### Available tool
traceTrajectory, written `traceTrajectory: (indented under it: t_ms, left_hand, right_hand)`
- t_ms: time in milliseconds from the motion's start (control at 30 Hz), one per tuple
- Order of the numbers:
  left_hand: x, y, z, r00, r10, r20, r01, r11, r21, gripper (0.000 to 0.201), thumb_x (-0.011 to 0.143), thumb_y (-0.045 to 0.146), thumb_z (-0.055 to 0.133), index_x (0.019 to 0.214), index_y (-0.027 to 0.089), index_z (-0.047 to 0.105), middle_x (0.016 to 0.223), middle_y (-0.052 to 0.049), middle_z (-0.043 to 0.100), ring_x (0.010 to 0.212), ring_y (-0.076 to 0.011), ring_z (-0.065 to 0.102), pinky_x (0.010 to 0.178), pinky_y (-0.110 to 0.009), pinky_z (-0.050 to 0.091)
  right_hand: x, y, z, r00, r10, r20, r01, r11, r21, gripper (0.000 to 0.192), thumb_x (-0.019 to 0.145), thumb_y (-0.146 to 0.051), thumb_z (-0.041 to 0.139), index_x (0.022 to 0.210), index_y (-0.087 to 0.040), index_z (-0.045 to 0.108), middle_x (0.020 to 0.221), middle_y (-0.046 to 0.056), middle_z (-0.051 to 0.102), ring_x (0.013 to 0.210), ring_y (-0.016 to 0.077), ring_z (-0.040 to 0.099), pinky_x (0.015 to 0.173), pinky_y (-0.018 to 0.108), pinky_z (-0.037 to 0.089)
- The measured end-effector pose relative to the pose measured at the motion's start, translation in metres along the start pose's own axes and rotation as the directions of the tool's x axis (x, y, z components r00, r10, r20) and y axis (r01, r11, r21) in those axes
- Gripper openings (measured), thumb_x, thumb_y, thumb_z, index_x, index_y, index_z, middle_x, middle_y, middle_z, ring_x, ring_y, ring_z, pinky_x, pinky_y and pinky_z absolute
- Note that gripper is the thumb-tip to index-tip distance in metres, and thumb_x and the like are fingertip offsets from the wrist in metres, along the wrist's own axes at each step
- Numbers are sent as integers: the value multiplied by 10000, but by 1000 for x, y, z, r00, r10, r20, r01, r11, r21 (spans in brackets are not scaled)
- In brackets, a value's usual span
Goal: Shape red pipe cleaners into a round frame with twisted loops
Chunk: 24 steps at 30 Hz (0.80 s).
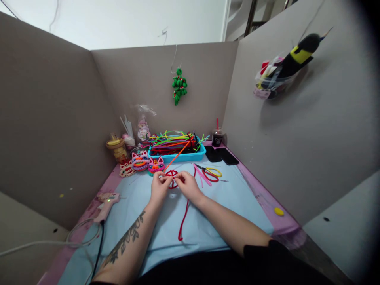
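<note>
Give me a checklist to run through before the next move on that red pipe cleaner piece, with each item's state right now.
1. Both hands on the piece: ok. Left hand and right hand pinch the red pipe cleaner ring.
2. Loose red tail free on the blue mat: ok.
3. Orange pipe cleaner joined to the ring: cannot tell.
4. Scissors apart from the hands: ok.
5. Glue gun apart from the left forearm: ok.

Red loop [171, 179] partly hidden behind fingers [165, 181]; grip unclear.
</note>
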State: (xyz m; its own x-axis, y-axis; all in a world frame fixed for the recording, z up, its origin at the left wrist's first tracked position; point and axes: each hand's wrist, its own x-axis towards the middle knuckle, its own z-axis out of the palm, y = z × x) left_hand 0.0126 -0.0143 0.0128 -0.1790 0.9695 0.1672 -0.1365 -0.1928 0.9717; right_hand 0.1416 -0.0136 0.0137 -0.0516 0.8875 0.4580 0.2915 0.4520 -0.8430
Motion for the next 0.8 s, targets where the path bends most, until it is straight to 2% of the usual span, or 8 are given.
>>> traceTrajectory:
  t_ms: [100, 300, 433, 533, 600, 667, 800]
  left_hand:
    - [-1, 0, 1, 1000, 19, -7, -19, 1000, -12, 375, 625, 274, 689, 824, 209, 378, 632, 37, 640, 561, -103, 591, 594, -209, 401]
    - [-3, 5, 4, 999, 21, -30, -22, 1000, -13, 364, 628, 281, 672, 804, 211, 361, 613, 46, 614, 546, -101, 579, 581, -208, 408]
    - [-6, 7, 4, 993, 115, -32, -110, 988, 112, 327, 651, 289, 644, 804, 212, 366, 639, 37, 611, 601, -120, 598, 619, -236, 434]
    - [-7, 6, 2, 976, 216, -23, -203, 946, 253, 306, 669, 292, 627, 824, 214, 375, 680, 22, 620, 654, -137, 612, 657, -260, 442]
    - [-6, 6, 1, 969, 247, -10, -234, 928, 292, 305, 676, 295, 622, 834, 216, 373, 695, 15, 622, 669, -143, 613, 668, -268, 441]
    - [-4, 4, -1, 974, 228, 0, -219, 935, 280, 313, 676, 298, 626, 834, 216, 368, 697, 11, 627, 660, -142, 609, 662, -266, 437]
    - [4, 1, -4, 993, 111, 44, -117, 980, 163, 350, 655, 310, 653, 832, 213, 367, 659, 32, 615, 622, -124, 592, 636, -241, 419]
  right_hand:
    - [-1, 0, -1, 1000, -31, 2, 31, 999, -21, 87, 748, -201, 497, 671, -187, 536, 643, -18, 522, 620, 125, 485, 591, 242, 384]
    - [-4, 2, -2, 983, -178, 47, 182, 975, -123, 154, 767, -157, 497, 617, -193, 501, 626, -11, 492, 667, 139, 485, 626, 248, 371]
    - [-5, 3, -1, 978, -196, 73, 205, 965, -166, 141, 769, -148, 497, 637, -193, 511, 641, -4, 502, 678, 144, 490, 639, 249, 371]
    - [-4, 3, -2, 980, -176, 96, 191, 967, -171, 132, 759, -140, 498, 641, -192, 524, 649, -2, 513, 680, 142, 495, 643, 248, 373]
    - [-3, 3, -3, 984, -149, 97, 163, 975, -154, 129, 753, -149, 504, 635, -190, 536, 648, -2, 526, 676, 140, 500, 638, 246, 374]
    - [0, 4, -4, 991, -91, 97, 102, 989, -112, 130, 756, -194, 518, 630, -186, 552, 638, -4, 540, 648, 135, 499, 614, 241, 375]
    - [7, 8, -9, 993, 43, 112, -49, 997, 52, 230, 809, -321, 469, 687, -174, 597, 595, -10, 539, 585, 124, 487, 550, 231, 377]
